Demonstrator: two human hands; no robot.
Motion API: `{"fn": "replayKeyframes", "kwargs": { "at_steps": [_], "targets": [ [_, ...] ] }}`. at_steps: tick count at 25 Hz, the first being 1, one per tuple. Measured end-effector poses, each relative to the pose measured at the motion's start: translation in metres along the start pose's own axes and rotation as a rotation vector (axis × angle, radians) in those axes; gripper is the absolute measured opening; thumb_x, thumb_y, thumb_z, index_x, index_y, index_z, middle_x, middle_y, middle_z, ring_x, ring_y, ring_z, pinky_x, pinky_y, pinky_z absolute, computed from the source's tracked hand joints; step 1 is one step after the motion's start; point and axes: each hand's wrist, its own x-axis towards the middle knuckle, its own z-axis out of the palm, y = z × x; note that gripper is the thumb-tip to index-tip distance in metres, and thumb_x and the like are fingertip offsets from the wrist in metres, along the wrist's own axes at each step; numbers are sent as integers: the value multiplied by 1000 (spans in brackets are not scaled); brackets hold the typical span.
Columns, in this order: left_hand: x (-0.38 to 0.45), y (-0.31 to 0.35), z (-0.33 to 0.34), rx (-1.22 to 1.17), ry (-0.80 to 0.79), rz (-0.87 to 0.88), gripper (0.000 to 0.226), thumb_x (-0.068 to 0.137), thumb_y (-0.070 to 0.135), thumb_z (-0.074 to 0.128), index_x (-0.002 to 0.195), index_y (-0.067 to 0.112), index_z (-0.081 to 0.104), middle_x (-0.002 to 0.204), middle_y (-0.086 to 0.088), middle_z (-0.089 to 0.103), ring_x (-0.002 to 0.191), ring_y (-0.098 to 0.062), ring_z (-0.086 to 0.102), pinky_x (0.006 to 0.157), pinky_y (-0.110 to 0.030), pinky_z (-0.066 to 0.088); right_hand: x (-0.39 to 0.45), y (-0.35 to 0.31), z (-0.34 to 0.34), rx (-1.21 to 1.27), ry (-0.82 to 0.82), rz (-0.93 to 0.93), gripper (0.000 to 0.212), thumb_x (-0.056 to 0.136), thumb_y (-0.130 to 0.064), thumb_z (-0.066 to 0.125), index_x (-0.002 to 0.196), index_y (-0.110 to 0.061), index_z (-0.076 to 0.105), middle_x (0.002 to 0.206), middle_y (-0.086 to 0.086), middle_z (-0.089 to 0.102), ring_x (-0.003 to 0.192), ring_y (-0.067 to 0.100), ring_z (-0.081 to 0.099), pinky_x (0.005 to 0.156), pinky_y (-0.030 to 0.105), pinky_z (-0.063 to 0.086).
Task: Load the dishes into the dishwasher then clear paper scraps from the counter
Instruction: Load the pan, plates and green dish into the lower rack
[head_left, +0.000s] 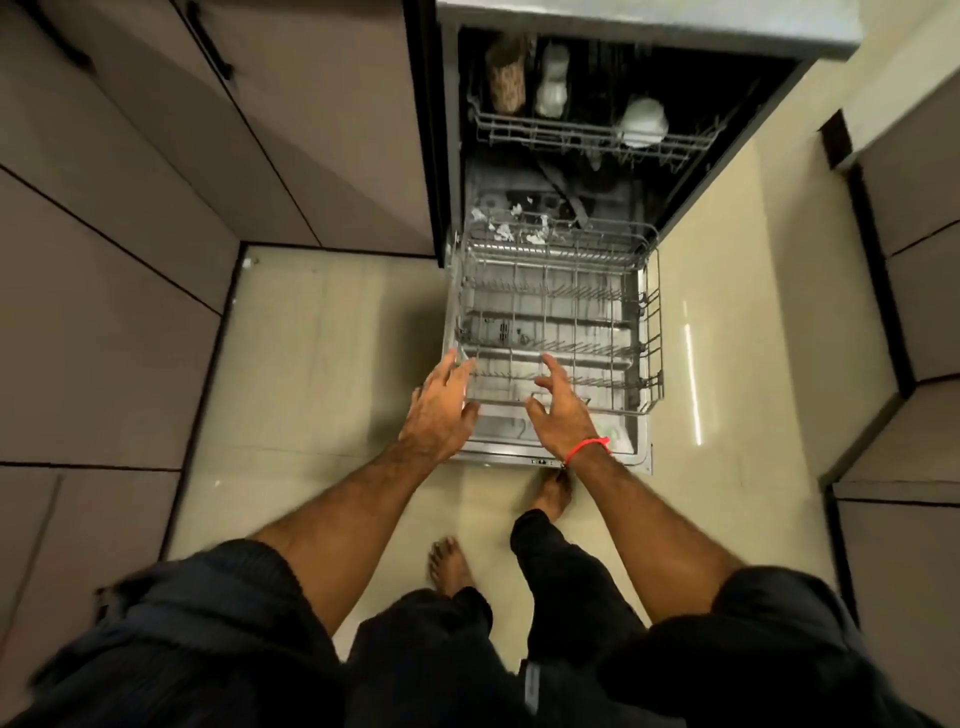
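Over the dropped door, lower rack (558, 312) sat pulled fully out, no dishes on it. Left hand (441, 410) and right hand (563, 410) hovered spread wide at its front edge, holding nothing. Risk: uneven shove could skew the rack on its runners. White scraps (506, 228) at the rear could clog the drain. Upper rack (592, 135) held a few items.

Open hands (498, 400) — lower rack (561, 312)
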Motion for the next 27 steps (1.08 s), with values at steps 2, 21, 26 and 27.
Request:
{"fn": "replayKeyframes", "kwargs": {
  "at_steps": [2,21,26,27],
  "targets": [
    [-25,19,-43,-17,57,7,64,95,24,60,154,22,33,166,-6,17,149,-30,27,115,-56,33,-19,-48,-6,4,-21,-63,69,93,-12,57,151,-29,24,134,1,54,123,16,53,99,29,43],
    [14,42,-295,-8,563,-90,63,98,32,54,154,33,28,165,1,13,148,-23,26,118,-49,32,121,-324,-26,272,-175,-454,41,94,-14,56,132,-29,49,106,-3,72,84,3,66,87,28,47],
    [21,33,-323,-20,686,-151,62,99,31,57,154,33,29,166,1,11,148,-22,23,118,-46,31,129,-362,-8,307,-269,-496,41,96,-18,56,134,-28,48,117,0,68,98,5,65,98,28,48],
    [21,28,-328,-22,695,-158,62,99,30,57,154,33,29,166,1,10,148,-23,23,118,-48,32,131,-368,-3,300,-281,-516,41,94,-23,56,133,-34,48,119,-3,68,99,2,65,104,34,45]
  ]
}}
